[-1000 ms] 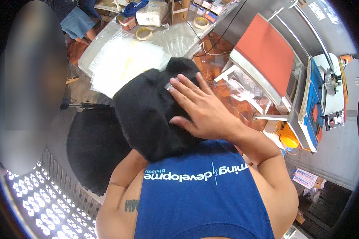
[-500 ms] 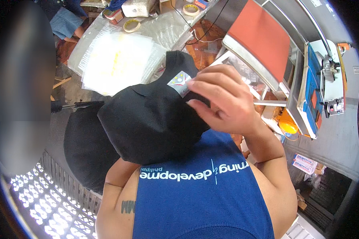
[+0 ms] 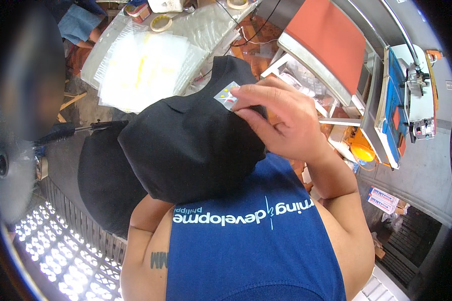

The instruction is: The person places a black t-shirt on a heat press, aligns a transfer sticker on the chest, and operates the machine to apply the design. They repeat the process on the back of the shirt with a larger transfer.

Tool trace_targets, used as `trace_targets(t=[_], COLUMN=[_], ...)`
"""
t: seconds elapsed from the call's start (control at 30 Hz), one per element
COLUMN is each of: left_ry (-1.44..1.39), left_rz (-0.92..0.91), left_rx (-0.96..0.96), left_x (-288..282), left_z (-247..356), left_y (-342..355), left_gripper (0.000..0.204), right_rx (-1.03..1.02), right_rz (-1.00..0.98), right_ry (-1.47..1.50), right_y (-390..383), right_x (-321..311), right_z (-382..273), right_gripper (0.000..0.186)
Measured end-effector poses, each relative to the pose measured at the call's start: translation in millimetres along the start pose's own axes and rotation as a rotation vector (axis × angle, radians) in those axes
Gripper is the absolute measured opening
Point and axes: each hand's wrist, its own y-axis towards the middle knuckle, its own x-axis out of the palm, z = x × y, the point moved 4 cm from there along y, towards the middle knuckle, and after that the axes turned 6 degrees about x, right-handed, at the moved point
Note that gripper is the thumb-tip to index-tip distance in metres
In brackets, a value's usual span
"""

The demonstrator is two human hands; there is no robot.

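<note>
A black T-shirt is bunched in front of my chest, its narrower end pointing away from me. Near that far end lies a small clear film patch with a coloured print. Thumb and forefinger of my right hand pinch the patch's right edge, while the other fingers curl behind. My left forearm runs up under the black cloth, which hides my left hand completely.
On the grey table ahead lie stacked clear printed sheets and a tape roll. A flat press with a red top stands to the right, beside a blue-framed machine. More black cloth hangs at left, near a fan.
My right thumb and forefinger have come together on the patch's edge; they were apart before. The whole scene has shifted slightly up and left in the picture.
</note>
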Motion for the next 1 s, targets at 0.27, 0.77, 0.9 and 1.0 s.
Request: trace_targets(t=[0.27,0.77,0.9,1.0], left_ry=[0.01,0.017,0.01,0.009], left_rz=[-0.006,-0.017,-0.019,-0.024], left_rx=[0.0,-0.022,-0.031,-0.034], left_x=[1.4,0.8,0.1,-1.8], left_z=[-1.4,-4.4,-6.8,-7.6], left_y=[0.5,-4.4,-1.3,1.2], left_gripper=[0.082,0.079,0.078,0.077], right_rx=[0.041,0.026,0.002,0.032], right_rz=[-0.05,-0.035,-0.002,0.074], right_ry=[0.115,0.16,0.142,0.151], right_y=[-1.9,-1.7,0.9,3.7], right_x=[-2.7,-9.5,-13.2,-14.5], right_z=[8.2,5.6,3.8,7.3], right_gripper=[0.026,0.017,0.017,0.018])
